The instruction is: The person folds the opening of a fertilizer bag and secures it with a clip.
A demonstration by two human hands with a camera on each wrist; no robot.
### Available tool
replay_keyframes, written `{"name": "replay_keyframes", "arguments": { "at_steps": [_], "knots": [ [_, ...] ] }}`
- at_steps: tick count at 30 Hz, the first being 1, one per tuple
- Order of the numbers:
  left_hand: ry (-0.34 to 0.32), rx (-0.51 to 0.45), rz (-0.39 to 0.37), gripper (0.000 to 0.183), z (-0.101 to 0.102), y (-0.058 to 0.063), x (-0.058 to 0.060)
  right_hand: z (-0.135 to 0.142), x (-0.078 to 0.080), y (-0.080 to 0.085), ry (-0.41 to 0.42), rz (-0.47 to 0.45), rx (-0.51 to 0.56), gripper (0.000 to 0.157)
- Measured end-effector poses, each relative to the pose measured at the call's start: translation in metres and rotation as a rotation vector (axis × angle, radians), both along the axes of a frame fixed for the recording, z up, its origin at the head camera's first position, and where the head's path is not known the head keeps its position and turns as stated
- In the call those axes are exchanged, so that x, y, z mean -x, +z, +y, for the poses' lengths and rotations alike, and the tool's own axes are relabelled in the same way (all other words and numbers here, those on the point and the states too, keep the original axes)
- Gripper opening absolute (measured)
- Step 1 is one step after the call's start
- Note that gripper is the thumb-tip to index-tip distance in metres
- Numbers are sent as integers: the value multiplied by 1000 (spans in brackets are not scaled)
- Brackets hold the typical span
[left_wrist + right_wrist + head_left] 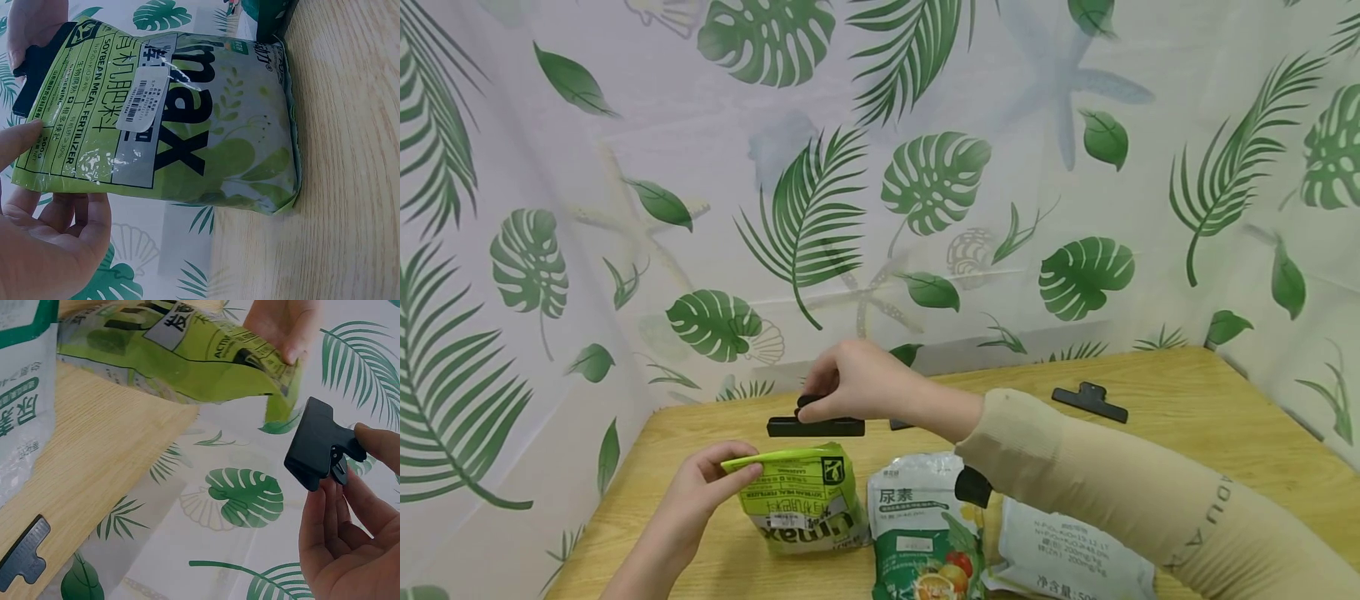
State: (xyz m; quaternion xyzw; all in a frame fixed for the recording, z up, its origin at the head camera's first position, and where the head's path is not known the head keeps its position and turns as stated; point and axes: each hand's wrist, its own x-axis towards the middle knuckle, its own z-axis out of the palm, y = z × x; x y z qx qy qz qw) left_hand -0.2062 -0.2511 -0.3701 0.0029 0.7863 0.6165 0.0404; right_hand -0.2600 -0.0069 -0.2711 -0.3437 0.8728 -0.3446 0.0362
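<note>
A bright green bag of soybean meal fertilizer (805,504) stands on the table at the left of the head view. My left hand (696,492) pinches the left end of its flattened top edge between thumb and fingers; the left wrist view shows the thumb on the printed face of the bag (187,125). Just beyond that edge, my right hand (868,383) holds a wide black bag clip (816,428) by its handles. In the right wrist view, thumb and fingers pinch the handles of the clip (312,444), whose long bar faces the bag's top.
Right of the green bag lies a white and green urea bag (925,521), then a white printed bag (1071,550) partly under the right sleeve (1097,467). A black clip (1090,402) lies at the back right of the wooden table (1195,433). A leaf-patterned curtain (880,250) hangs behind.
</note>
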Motion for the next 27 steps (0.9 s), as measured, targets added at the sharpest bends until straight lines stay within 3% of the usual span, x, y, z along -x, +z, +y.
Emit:
{"name": "replay_keyframes", "arguments": {
  "at_steps": [27],
  "knots": [
    [2,13,-4,15,-1,1,-1,-9,-12,3,52,-2,-1,9]
  ]
}}
